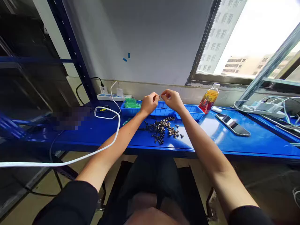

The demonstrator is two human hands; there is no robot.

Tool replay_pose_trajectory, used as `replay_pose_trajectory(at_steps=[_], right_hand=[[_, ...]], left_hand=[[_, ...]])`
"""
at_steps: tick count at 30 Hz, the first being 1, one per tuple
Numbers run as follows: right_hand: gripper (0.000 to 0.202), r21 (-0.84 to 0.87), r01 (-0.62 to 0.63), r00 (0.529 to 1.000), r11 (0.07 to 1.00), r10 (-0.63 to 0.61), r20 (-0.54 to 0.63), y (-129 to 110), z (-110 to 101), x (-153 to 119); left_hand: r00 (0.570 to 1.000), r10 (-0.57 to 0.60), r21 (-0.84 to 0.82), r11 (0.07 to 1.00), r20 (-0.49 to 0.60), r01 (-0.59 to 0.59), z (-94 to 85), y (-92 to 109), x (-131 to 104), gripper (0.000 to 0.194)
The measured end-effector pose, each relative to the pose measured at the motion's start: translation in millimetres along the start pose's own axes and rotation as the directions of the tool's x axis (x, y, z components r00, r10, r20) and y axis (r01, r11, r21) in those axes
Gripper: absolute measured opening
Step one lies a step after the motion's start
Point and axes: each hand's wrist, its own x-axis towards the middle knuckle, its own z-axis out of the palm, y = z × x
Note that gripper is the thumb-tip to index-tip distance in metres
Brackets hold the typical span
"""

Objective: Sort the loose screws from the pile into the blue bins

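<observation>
My left hand [150,103] and my right hand [172,99] are raised over the middle of the blue bin row, their fingertips almost meeting. Both are closed in a pinch on a small dark screw-like piece [160,97]; fingers cover most of it. Below them on the blue table, a loose pile of screws [161,127] spreads out, some dark and long, others short with brassy heads. Behind and under the hands is a blue divided plastic tray [192,114]. Its left compartment holds green pieces [131,103], and a few small dark bits lie in the middle one.
A phone [232,124], a white mouse-like object [216,109] and a drink bottle [209,98] are on the right. A white cable [103,149] loops in front of my left forearm. Power strips [112,97] lie along the wall; blue shelf posts stand left.
</observation>
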Motion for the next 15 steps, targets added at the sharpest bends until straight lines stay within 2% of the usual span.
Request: replay_pose_trajectory(at_steps=[3,6,11,15], right_hand=[[0.012,-0.012,-0.022,1.0,1.0,0.022,-0.023,-4.0,18.4,-21.6],[0.013,-0.017,-0.027,1.0,0.999,0.027,0.007,-6.9,28.3,-36.9],[0.015,0.014,-0.121,0.993,0.993,0.121,0.008,-9.6,27.9,-41.7],[0.016,0.083,-0.131,0.991,0.988,0.13,0.017,-9.8,25.3,-38.8]], left_hand=[[1.0,-0.007,0.021,1.0,0.024,0.007,-1.7,-8.6,-14.4,0.021],[0.999,-0.007,0.025,1.0,0.035,0.006,-1.5,-11.0,-23.3,0.022],[0.999,-0.032,0.035,0.999,0.042,0.031,0.5,-7.3,-25.7,0.016],[1.0,-0.009,-0.056,0.998,0.03,0.01,1.0,-8.2,-24.7,0.014]])
